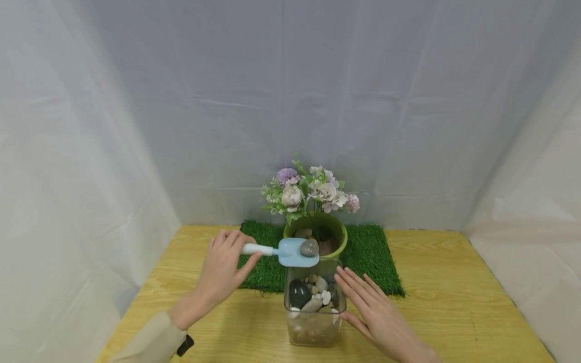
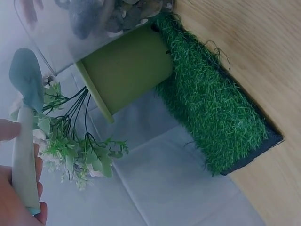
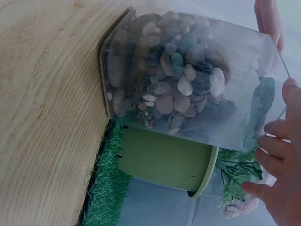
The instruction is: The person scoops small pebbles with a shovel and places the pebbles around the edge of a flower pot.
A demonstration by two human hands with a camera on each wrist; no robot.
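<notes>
My left hand (image 1: 222,272) grips the white handle of a pale blue scoop (image 1: 290,251), whose blade carries one grey pebble (image 1: 309,247) (smooth, rounded) just past my fingertips, above the glass jar (image 1: 314,322). My right hand (image 1: 374,312) rests flat-fingered against the jar's side.

Left hand (image 1: 224,267) curled in a closed grip; right hand (image 1: 376,312) flat, fingers straight.

Small blue scoop (image 1: 297,252) with a white handle sits level at centre frame, a grey stone (image 1: 309,247) resting in its blade. Just below it stands a clear square jar (image 1: 314,307), upright and partly filled with mixed pebbles.
</notes>
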